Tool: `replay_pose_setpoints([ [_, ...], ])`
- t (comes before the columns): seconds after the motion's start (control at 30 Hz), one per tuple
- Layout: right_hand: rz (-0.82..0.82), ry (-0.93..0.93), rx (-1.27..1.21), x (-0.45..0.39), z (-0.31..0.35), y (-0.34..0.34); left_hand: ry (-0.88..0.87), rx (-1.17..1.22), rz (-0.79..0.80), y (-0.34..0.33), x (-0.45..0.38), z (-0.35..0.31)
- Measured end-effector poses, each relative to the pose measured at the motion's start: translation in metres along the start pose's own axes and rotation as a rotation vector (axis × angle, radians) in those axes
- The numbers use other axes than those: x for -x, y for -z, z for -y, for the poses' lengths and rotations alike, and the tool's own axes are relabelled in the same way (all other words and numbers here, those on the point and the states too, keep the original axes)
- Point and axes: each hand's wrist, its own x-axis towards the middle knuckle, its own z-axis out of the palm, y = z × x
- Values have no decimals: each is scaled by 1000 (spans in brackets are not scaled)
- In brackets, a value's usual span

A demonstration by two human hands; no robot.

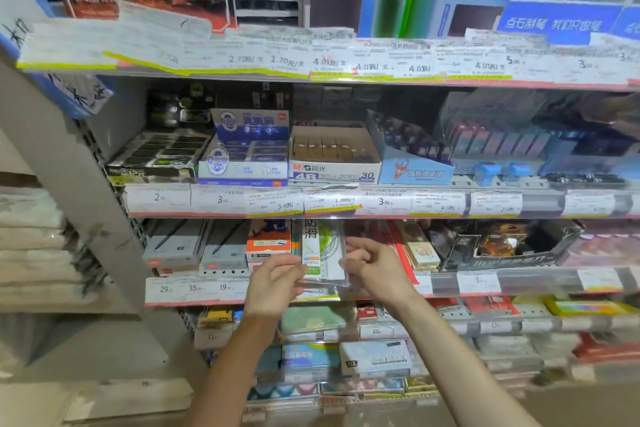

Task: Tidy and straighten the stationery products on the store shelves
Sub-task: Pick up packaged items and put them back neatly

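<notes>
The clear ruler-set pack (323,253) stands upright at the third shelf (519,282) edge, my left hand (273,279) and right hand (372,267) pinching its sides. I judge I'm squaring it; next, slide it back level.

Dim, soft overhead store light; edges bow with wide-angle distortion (upper price tags smeared, blurry).

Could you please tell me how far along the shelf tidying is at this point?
Done, it seems: the eraser box and its neighbours on the shelf above sit square to the edge. In hand: the left hand and right hand grip a clear ruler pack, upright at its shelf front. Left: the black display box to the right sits askew, and the lower shelves look jumbled, though blurred.
</notes>
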Motion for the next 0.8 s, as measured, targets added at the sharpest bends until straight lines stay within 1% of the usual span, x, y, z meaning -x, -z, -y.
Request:
replay_pose_setpoints([
  [0.17, -30, 51, -80, 31, -15, 18, 9, 50, 154, -15, 8, 6],
  [0.3, -98, 77, -89, 57, -31, 47, -52, -35, 293, -37, 20, 19],
  [0.37, -138, 77, -69, 73, -41, 66, -55, -45, 359, -57, 27, 26],
  [0.6, -328, -18, -57, 121, -82, 126, 29, -94, 528, -128, 59, 60],
  [0.8, -362, -120, -69, 138, -116, 159, 33, -181, 593, -159, 76, 84],
])
